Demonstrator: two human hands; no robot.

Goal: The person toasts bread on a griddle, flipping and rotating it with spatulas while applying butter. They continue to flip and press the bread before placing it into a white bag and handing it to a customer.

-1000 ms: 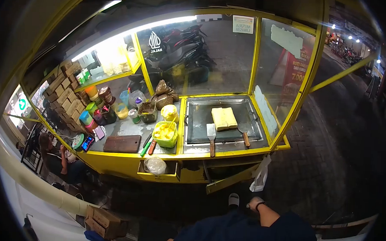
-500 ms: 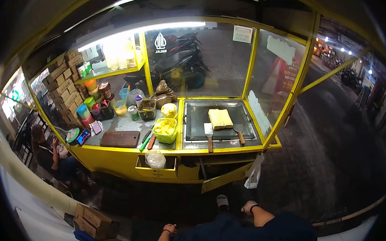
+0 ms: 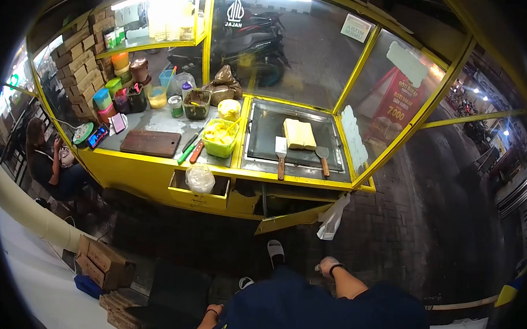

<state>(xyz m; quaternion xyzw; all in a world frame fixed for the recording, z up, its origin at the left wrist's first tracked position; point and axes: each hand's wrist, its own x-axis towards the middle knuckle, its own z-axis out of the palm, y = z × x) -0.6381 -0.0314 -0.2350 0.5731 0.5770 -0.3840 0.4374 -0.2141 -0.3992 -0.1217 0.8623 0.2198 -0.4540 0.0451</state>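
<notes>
Spatulas (image 3: 281, 149) by bread (image 3: 299, 134) on griddle (image 3: 265, 129), handles nearside, seemingly for easy reach; left hand (image 3: 215, 309), right hand (image 3: 328, 265) low, cannot tell if closed.

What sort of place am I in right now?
Probably a street stall selling toasted bread, at a yellow cart: what looks like a block of bread sits on a flat griddle, and a red sign appears to read "Roti Bakar".

A creased white bag (image 3: 333, 219) hangs from the cart (image 3: 133, 175).
</notes>
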